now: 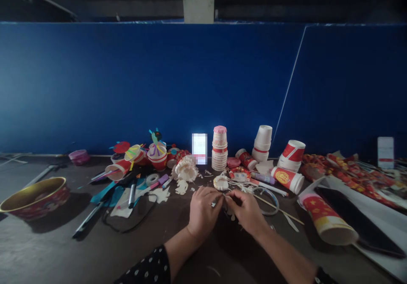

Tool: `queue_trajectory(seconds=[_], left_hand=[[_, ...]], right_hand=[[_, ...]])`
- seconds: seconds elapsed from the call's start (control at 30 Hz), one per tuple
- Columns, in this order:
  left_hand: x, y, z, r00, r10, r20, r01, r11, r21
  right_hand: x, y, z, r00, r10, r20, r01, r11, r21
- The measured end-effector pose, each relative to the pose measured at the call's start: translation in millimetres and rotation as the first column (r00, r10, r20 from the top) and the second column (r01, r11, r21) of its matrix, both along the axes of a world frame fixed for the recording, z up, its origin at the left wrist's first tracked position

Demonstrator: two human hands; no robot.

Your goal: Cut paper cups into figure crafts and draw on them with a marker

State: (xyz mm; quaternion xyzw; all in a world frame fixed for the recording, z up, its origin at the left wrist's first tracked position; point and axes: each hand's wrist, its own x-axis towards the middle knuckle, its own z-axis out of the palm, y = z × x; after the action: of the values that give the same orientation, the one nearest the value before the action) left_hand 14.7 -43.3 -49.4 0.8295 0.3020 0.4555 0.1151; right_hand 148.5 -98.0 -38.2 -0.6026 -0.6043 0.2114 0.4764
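- The left hand (202, 212) and the right hand (244, 211) are in the middle of the dark table (41, 250), very close together, and their fingertips almost touch.
- Both hands are mostly closed. Each one pinches with thumb and fingers, and between them is a small white paper piece (224, 195) (it is so small that I cannot tell its exact shape).
- Some white paper scraps (231, 215) lie on the table just below the hands.
- Just right of the right hand lie a thin wooden stick (280, 210) and a grey loop (269, 201); the loop's material is not clear.
- Just beyond the hands is a small curled paper ring (221, 182), and further left is a flower of white cut paper (186, 169).
- Behind them stand a stack of paper cups with a pink top (219, 148) and a smaller stack of white cups (262, 143).
- On the right, a red and gold paper cup (327, 221) lies on its side, beside a flat black object (359, 218).
- On the left are a black marker (132, 195), a roll of tape (152, 179), a black cable (127, 229) and a red bowl with gold inside (34, 198).
- The left arm has a dark sleeve with white dots (149, 269), and the right wrist has a dark band (322, 275).
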Motion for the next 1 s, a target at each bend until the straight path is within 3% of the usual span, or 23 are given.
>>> queue_trajectory(seconds=[0.17,0.4,0.63,1.0], left_hand=[[-1.6,-0.8,1.2,0.995,0.024,-0.093,-0.015,0.995,0.098],[-0.1,-0.3,-1.3,0.984,0.024,-0.177,0.007,0.985,0.173],[0.8,-1.1,-1.6,0.97,0.087,-0.225,-0.039,0.977,0.208],[1.3,-0.2,-1.0,0.988,-0.01,-0.153,0.017,0.999,0.046]], right_hand=[[0.5,-1.9,0.0,0.997,0.0,0.074,-0.001,1.0,0.005],[0.4,-4.8,2.3,0.953,-0.027,0.301,0.001,0.996,0.086],[-0.7,-5.5,1.4,0.939,-0.001,0.343,-0.036,0.994,0.101],[0.1,-3.0,-0.7,0.956,-0.016,0.292,0.002,0.999,0.048]])
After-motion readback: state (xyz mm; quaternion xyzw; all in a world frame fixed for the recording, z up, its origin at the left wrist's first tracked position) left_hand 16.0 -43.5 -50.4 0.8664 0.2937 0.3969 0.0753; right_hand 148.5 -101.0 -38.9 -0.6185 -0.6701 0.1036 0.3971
